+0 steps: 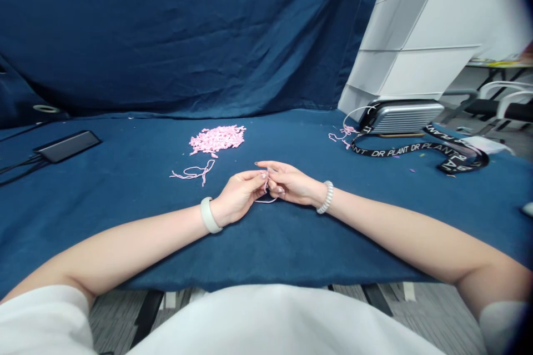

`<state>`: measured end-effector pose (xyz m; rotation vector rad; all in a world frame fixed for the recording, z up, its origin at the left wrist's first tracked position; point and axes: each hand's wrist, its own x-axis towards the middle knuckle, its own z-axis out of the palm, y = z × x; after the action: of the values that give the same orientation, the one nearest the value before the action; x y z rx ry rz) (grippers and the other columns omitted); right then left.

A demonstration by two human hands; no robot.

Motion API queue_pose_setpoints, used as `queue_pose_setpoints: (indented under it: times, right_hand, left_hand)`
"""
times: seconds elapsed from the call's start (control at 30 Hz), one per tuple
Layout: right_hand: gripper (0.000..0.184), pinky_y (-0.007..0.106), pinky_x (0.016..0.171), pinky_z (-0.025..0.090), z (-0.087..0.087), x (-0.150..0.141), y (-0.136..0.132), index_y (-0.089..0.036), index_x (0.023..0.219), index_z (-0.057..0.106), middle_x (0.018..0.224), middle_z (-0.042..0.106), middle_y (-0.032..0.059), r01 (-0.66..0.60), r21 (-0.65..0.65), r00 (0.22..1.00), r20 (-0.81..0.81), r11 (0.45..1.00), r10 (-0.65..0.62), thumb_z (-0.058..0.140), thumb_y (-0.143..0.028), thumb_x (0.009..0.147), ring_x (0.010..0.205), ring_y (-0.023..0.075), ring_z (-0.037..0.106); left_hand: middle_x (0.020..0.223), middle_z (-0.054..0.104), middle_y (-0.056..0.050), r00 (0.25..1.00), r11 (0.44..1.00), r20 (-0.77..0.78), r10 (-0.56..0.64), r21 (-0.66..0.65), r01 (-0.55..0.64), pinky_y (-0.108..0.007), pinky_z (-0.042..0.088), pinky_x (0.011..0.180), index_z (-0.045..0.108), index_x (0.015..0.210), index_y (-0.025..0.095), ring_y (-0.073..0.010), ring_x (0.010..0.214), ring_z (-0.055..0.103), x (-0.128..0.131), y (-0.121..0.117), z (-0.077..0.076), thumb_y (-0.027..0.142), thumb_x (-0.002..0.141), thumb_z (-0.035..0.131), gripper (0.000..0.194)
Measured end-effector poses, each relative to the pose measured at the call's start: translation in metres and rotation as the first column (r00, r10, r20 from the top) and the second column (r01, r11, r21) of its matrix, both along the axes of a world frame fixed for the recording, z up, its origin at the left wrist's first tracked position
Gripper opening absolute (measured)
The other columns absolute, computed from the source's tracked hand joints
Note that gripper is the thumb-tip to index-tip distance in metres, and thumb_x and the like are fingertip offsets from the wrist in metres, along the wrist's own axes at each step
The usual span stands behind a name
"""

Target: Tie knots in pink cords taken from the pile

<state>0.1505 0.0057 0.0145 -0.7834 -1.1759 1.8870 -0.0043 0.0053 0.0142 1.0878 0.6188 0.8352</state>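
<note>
My left hand (pixel 239 196) and my right hand (pixel 289 183) meet over the blue cloth, their fingertips pinching a short pink yarn strand (pixel 265 200) that hangs in a small loop below them. The fingers hide part of the strand. To the far left of my hands lies a heap of cut pink yarn pieces (pixel 217 140). A loose pink yarn length (pixel 194 173) rests nearer my left hand, not touching it.
Blue cloth (pixel 125 221) covers the table. At the right lie a black "DR PLANT" lanyard (pixel 416 149), a silver case (pixel 400 117) and pink yarn scraps (pixel 343 135). A black phone (pixel 66 146) with cables sits at the left.
</note>
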Motion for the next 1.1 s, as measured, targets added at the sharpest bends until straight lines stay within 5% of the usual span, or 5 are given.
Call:
queue_pose_setpoints:
  times: [0.4,0.73,1.1]
  right_hand:
    - [0.050,0.010,0.042,0.028,-0.0009,-0.0028,0.0004,-0.019,0.118,0.045,0.056,0.045,-0.0057,0.083,-0.024,0.996,0.045,0.996,-0.082,0.063,-0.025,0.072,0.042,-0.0018,0.037]
    - [0.052,0.015,0.051,0.040,0.0027,-0.0054,-0.0025,-0.020,0.117,0.045,0.071,0.053,-0.0009,0.129,-0.043,0.991,0.051,0.991,-0.127,0.065,-0.024,0.069,0.052,0.0014,0.046]
    - [0.033,0.016,0.053,0.036,0.0015,-0.0018,-0.0019,-0.021,0.105,0.052,0.059,0.049,-0.0030,0.065,-0.102,0.993,-0.087,0.993,-0.075,0.055,-0.037,0.077,0.053,0.0032,0.044]
  left_hand:
    - [0.076,0.064,-0.004,0.999,1.000,-0.038,0.001,0.004,-0.001,-0.020,0.041,0.070,0.064,0.080,0.013,-0.0063,0.069,0.057,-0.0001,0.0009,-0.0024,0.037,0.066,0.067,0.028]
    - [0.064,0.059,0.001,0.994,0.995,-0.065,0.093,-0.015,-0.094,-0.017,0.040,0.062,0.061,0.071,0.013,-0.0035,0.060,0.053,0.0019,-0.0018,-0.0014,0.031,0.065,0.069,0.021]
    - [0.067,0.060,0.000,0.994,0.994,-0.036,0.108,-0.032,-0.109,-0.019,0.041,0.067,0.053,0.071,0.015,-0.0047,0.063,0.054,0.0015,-0.0025,-0.0006,0.033,0.067,0.066,0.023]
